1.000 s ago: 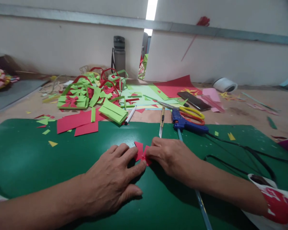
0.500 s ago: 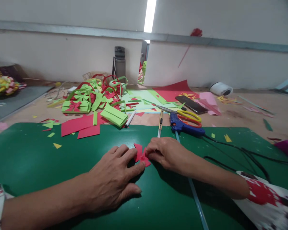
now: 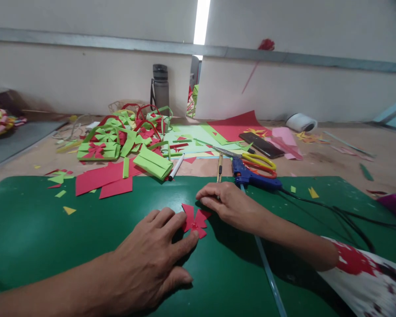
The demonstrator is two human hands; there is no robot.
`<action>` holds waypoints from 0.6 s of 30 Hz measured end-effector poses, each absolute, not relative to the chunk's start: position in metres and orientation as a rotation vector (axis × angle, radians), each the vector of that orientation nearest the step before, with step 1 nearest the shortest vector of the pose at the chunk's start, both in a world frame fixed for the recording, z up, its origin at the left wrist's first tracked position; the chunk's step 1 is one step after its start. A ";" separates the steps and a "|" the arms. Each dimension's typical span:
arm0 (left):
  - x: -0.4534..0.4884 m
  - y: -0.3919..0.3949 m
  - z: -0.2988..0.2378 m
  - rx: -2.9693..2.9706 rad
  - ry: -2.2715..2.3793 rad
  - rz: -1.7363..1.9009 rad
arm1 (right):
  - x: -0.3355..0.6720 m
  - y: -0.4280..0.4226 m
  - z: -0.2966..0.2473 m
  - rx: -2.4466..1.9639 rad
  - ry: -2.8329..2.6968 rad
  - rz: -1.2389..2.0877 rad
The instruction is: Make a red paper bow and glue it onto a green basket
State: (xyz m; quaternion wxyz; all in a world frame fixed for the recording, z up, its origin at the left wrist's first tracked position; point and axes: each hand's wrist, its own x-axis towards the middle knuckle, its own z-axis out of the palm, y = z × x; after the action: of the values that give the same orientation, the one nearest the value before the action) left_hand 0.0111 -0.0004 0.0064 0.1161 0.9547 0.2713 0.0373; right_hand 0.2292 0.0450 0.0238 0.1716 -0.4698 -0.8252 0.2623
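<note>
A small red paper bow (image 3: 195, 219) lies on the green cutting mat (image 3: 53, 237). My left hand (image 3: 152, 259) rests flat on the mat with its fingers spread, the index fingertip touching the bow's lower left edge. My right hand (image 3: 232, 204) hovers just right of the bow, fingers loosely stretched and holding nothing, beside the tip of a craft knife (image 3: 219, 168).
Behind the mat lie a blue glue gun (image 3: 251, 174) with a black cord (image 3: 333, 211), yellow-handled scissors (image 3: 259, 159), a white marker (image 3: 176, 167), a phone (image 3: 262, 145), red paper sheets (image 3: 102, 178), a heap of green and red paper baskets (image 3: 119, 136), a grey bottle (image 3: 160, 88) and a tape roll (image 3: 301, 122).
My right hand has let go of the red bow and drawn back up and to the right. The bow now lies uncovered. My left hand stays on the mat.
</note>
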 end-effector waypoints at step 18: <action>0.004 -0.003 0.000 2.961 0.793 0.456 | 0.238 0.048 0.024 -1.409 -2.253 0.796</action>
State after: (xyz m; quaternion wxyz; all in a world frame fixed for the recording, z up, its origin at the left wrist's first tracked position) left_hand 0.0044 -0.0027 -0.0002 0.0213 0.9552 0.2557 0.1472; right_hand 0.2381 0.0477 0.0237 0.1828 -0.4995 -0.7984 0.2823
